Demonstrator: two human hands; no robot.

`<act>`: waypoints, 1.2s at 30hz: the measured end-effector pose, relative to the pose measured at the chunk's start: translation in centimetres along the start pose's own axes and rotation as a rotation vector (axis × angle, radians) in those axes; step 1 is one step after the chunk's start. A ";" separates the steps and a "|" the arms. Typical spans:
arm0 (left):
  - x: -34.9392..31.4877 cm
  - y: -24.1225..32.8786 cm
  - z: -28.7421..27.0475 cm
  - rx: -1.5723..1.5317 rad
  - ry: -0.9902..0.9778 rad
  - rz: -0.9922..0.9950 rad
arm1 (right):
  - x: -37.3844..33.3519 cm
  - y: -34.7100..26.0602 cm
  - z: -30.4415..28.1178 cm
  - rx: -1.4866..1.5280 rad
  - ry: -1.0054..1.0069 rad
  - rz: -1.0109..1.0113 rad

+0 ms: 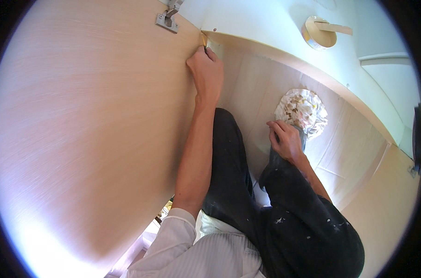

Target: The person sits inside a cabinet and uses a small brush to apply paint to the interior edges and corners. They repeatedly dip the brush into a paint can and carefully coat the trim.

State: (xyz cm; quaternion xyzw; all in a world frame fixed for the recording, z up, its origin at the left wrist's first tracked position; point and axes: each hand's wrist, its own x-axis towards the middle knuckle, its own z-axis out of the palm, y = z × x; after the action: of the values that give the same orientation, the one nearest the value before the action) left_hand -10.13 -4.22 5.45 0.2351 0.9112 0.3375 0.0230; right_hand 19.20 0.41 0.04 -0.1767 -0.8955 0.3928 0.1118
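My left hand (206,69) is closed around a slim tool (204,40) with a dark part and an orange-yellow tip, which looks like a small paintbrush. Its tip is up at the corner where the wooden door panel (94,92) meets the cabinet edge (240,42). The hand hides most of the tool. My right hand (287,139) holds nothing I can see. It hovers or rests by my right lower leg, fingers loosely bent and apart from the thumb. Just beyond it is a crumpled white, brown-stained cover or cloth (302,113) at the end of that leg.
A round tub (318,34) of cream-coloured paint or filler stands on the white surface at upper right, a flat wooden stick (335,28) across it. A metal hinge (167,21) sticks out near the door's top. Pale boards (247,78) lie beyond my knees.
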 end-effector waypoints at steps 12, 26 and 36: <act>0.5 1.0 0.1 -0.129 -0.054 -0.099 | -0.3 0.4 0.1 -0.015 -0.021 0.010; 0.8 -1.2 1.1 0.032 0.038 0.079 | -0.1 0.5 0.1 -0.012 -0.030 -0.002; 0.5 -0.2 0.4 0.062 0.039 0.136 | -0.1 0.4 0.0 -0.030 -0.047 0.012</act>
State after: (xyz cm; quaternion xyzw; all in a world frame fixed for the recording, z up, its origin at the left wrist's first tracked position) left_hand -10.60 -3.83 5.10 0.2904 0.9034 0.3145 -0.0252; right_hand 19.40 0.62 -0.22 -0.1747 -0.9026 0.3840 0.0856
